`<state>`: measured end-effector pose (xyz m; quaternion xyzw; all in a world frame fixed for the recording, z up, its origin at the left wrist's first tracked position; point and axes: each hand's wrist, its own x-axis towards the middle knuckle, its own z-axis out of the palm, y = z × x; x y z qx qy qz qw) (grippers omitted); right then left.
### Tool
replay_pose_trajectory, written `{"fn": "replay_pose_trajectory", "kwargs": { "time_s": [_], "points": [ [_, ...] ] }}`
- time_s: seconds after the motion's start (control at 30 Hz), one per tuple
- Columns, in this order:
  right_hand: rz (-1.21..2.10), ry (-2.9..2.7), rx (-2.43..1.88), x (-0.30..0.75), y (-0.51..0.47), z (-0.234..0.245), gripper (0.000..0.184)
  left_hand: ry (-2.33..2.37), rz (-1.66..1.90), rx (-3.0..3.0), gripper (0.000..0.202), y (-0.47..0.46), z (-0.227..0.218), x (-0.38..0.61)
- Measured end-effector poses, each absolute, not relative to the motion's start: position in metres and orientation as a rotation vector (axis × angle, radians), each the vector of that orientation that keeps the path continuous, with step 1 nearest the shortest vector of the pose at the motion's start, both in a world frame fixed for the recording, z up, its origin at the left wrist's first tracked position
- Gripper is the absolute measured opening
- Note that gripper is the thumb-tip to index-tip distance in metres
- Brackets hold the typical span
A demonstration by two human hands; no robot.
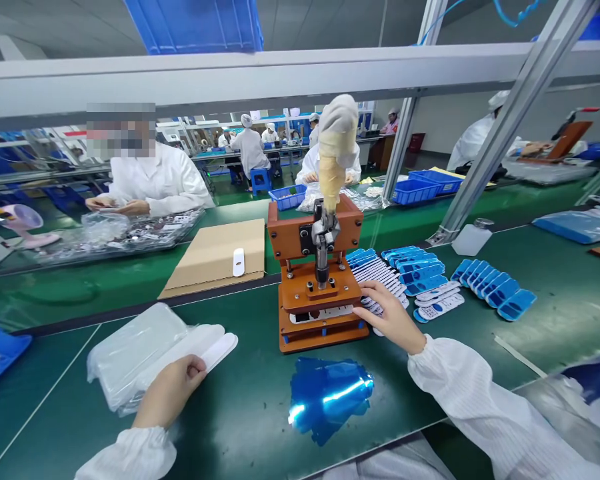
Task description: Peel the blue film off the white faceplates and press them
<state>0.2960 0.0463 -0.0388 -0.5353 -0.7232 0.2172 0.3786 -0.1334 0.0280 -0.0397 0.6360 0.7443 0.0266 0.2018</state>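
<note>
My left hand (173,387) is closed on a white, round-ended plastic cover (222,351), beside a clear bag of white pieces (140,343). An orange hand press (325,300) with a cloth-wrapped lever (336,143) stands in front of me. Between its plates lies a white panel with a dark window (320,313). My right hand (393,317) is at the press's right side with its fingers apart, fingertips near the panel's right end. Whether they touch it I cannot tell. Blue film sheets (330,397) lie in front of the press.
Right of the press are rows of remote-control-like panels with blue film (415,270) and another fanned row (495,287). A cardboard sheet (215,257) carries one white panel (239,262). A bottle (473,237) stands by the metal post. Co-workers in white sit beyond the bench.
</note>
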Motion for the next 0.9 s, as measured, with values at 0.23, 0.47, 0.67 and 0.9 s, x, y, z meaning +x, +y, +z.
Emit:
{"fn": "replay_pose_trajectory", "kwargs": {
  "time_s": [0.23,0.47,0.67,0.9],
  "points": [
    [0.502,-1.813,-1.354,0.306,0.031,-0.039,0.026,2.119,0.097,1.769,0.039,0.033,-0.043,-0.131],
    [0.556,-1.777,-1.421,0.31,0.026,-0.051,0.029,2.166,0.049,1.71,0.028,0.035,-0.038,-0.124],
    [0.5,-1.773,-1.39,0.308,0.02,-0.05,0.027,2.083,0.116,1.786,0.028,0.023,-0.022,-0.116],
    [0.528,-2.041,-1.101,0.269,-0.009,-0.024,0.046,1.304,0.197,1.387,0.038,-0.006,0.031,-0.031]
  ]
}}
